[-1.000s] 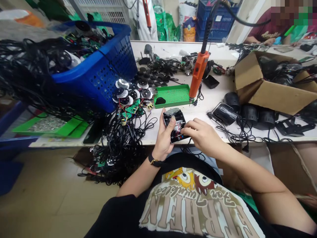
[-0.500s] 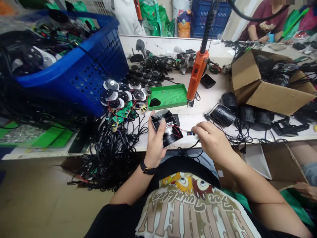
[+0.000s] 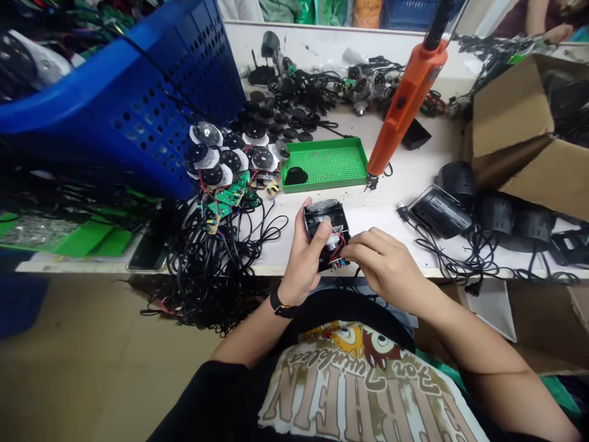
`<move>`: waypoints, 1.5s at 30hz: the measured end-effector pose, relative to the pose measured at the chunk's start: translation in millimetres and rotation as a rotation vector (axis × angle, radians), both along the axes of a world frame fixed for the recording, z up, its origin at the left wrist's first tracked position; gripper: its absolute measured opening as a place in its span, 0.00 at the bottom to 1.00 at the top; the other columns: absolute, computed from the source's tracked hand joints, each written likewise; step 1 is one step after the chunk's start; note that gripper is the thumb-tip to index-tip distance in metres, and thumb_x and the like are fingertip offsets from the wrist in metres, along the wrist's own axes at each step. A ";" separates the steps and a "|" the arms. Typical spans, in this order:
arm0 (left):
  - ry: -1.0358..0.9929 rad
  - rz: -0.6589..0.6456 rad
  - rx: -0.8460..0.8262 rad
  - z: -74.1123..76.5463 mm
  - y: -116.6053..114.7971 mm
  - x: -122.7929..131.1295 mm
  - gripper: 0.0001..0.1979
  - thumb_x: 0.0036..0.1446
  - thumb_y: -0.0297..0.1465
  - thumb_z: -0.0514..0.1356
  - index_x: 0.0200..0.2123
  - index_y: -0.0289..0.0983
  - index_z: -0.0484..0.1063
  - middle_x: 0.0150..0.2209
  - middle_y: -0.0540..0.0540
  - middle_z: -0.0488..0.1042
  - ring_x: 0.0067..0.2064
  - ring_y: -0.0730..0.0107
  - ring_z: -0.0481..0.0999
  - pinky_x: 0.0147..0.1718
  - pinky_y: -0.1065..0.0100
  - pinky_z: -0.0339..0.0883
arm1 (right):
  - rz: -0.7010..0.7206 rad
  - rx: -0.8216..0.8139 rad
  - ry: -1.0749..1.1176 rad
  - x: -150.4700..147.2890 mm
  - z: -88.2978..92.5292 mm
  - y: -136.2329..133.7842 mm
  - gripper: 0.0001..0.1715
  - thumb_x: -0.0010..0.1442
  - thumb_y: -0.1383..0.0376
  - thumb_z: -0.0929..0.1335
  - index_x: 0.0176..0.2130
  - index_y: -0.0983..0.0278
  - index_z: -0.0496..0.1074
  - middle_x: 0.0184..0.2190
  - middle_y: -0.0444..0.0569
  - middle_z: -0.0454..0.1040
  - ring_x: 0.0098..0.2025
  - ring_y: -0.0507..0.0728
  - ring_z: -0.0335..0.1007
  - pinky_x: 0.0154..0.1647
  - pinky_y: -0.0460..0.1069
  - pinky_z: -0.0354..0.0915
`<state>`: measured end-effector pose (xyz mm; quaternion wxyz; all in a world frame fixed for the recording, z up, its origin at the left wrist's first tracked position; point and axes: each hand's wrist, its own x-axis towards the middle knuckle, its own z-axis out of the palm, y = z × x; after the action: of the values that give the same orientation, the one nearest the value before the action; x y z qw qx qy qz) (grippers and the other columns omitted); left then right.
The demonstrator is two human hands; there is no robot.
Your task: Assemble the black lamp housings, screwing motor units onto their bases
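My left hand [image 3: 304, 248] is wrapped round a black plastic housing [image 3: 331, 218] over the white bench [image 3: 396, 205], and my right hand [image 3: 386, 265] pinches its red wires [image 3: 339, 245]. Wires are already in this one; more black housings [image 3: 494, 213] sit to the right, and wired green boards [image 3: 230, 195] are piled left.

On my feed, a white workbench [image 3: 405, 190] runs across the view. A blue perforated plastic basket [image 3: 170, 104] sits at its far left, crammed with cables, beside round black-and-silver discs [image 3: 262, 158] wired to green circuit boards [image 3: 232, 195]. A tangle of thin black cables [image 3: 211, 270] spills over the bench edge. Right of a shallow green plastic tray [image 3: 326, 183], an orange electric screwdriver [image 3: 405, 110] hangs, tip just above the bench. Black cylindrical housings [image 3: 494, 215] lie before an open cardboard box [image 3: 510, 110].
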<state>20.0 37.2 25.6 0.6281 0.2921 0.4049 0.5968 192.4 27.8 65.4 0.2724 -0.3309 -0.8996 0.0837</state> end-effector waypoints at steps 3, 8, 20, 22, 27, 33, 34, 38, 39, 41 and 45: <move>-0.033 -0.016 -0.035 0.5 -0.9 0.9 0.45 0.55 0.49 0.74 0.70 0.49 0.60 0.61 0.43 0.74 0.57 0.60 0.77 0.59 0.61 0.70 | -0.012 0.056 0.001 -5.1 -8.3 2.2 0.16 0.69 0.78 0.62 0.44 0.67 0.76 0.38 0.53 0.78 0.37 0.59 0.65 0.37 0.52 0.64; -0.050 -0.008 -0.065 -2.1 0.7 1.7 0.45 0.52 0.49 0.76 0.69 0.46 0.62 0.58 0.43 0.76 0.53 0.61 0.79 0.55 0.62 0.72 | -0.003 0.158 -0.049 -8.3 -14.1 3.5 0.15 0.70 0.76 0.62 0.45 0.68 0.77 0.39 0.52 0.80 0.37 0.60 0.64 0.36 0.54 0.63; -0.138 -0.138 -0.129 -10.3 2.5 -2.1 0.47 0.49 0.46 0.78 0.68 0.47 0.62 0.57 0.44 0.77 0.52 0.58 0.79 0.53 0.59 0.73 | -0.008 0.003 -0.245 -7.6 -7.3 3.6 0.17 0.62 0.81 0.62 0.37 0.65 0.76 0.35 0.52 0.76 0.35 0.60 0.65 0.33 0.54 0.63; -0.130 -0.226 -0.126 -11.0 -1.1 -10.1 0.63 0.41 0.36 0.81 0.74 0.54 0.50 0.59 0.46 0.74 0.54 0.58 0.78 0.54 0.59 0.72 | -0.021 -0.041 -0.194 -7.3 -8.4 3.7 0.15 0.65 0.80 0.63 0.36 0.65 0.74 0.33 0.52 0.75 0.35 0.60 0.67 0.32 0.53 0.64; -0.121 -0.290 -0.146 -3.5 -10.2 -23.8 0.67 0.41 0.22 0.76 0.76 0.58 0.41 0.61 0.46 0.73 0.57 0.56 0.77 0.56 0.57 0.72 | -0.099 -0.263 0.273 -5.3 -17.8 2.0 0.09 0.68 0.69 0.69 0.48 0.63 0.68 0.49 0.55 0.73 0.41 0.56 0.73 0.40 0.52 0.74; -0.153 -0.133 -0.125 3.6 -16.0 -17.4 0.61 0.43 0.19 0.71 0.75 0.55 0.47 0.59 0.43 0.75 0.54 0.52 0.79 0.56 0.46 0.74 | -0.213 -0.531 0.691 -9.8 -51.7 -29.4 0.25 0.65 0.64 0.74 0.56 0.55 0.64 0.61 0.55 0.64 0.59 0.60 0.71 0.57 0.56 0.76; -0.146 -0.115 -0.110 3.5 -15.8 -16.1 0.61 0.44 0.20 0.71 0.75 0.55 0.45 0.60 0.43 0.75 0.55 0.51 0.79 0.57 0.45 0.73 | -0.227 -0.629 0.753 -12.4 -60.5 -36.5 0.28 0.64 0.63 0.75 0.58 0.54 0.63 0.61 0.55 0.64 0.56 0.58 0.74 0.56 0.56 0.77; -0.084 -0.046 -0.039 1.0 -14.3 -11.5 0.61 0.47 0.24 0.74 0.75 0.56 0.43 0.62 0.42 0.72 0.59 0.49 0.77 0.61 0.44 0.71 | -0.284 -0.839 0.900 -21.8 -86.8 -54.8 0.28 0.65 0.61 0.74 0.59 0.55 0.61 0.47 0.49 0.74 0.40 0.52 0.79 0.45 0.50 0.79; -0.065 -0.024 -0.027 0.4 -14.3 -10.3 0.61 0.47 0.25 0.75 0.75 0.57 0.44 0.63 0.43 0.71 0.60 0.49 0.76 0.62 0.45 0.70 | -0.306 -0.813 0.914 -22.6 -88.3 -55.7 0.25 0.66 0.62 0.73 0.57 0.57 0.63 0.43 0.47 0.75 0.37 0.51 0.78 0.41 0.49 0.78; -0.037 0.018 -0.011 -0.2 -15.2 -7.8 0.60 0.46 0.27 0.77 0.74 0.58 0.47 0.66 0.44 0.68 0.63 0.49 0.74 0.64 0.48 0.69 | -0.375 -0.654 0.877 -22.1 -84.2 -53.4 0.16 0.68 0.65 0.71 0.55 0.58 0.68 0.37 0.46 0.77 0.34 0.51 0.77 0.37 0.48 0.76; -0.024 0.041 -0.012 0.7 -19.8 -3.3 0.61 0.47 0.28 0.78 0.74 0.60 0.45 0.69 0.45 0.64 0.66 0.50 0.71 0.65 0.51 0.66 | -0.397 -0.239 0.618 -18.7 -61.6 -41.1 0.14 0.70 0.73 0.66 0.51 0.60 0.76 0.39 0.51 0.80 0.39 0.55 0.78 0.40 0.52 0.75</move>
<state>16.7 17.4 26.3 0.6225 0.2726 0.4068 0.6104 173.7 -13.3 3.8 0.5011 -0.4872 -0.6774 0.2295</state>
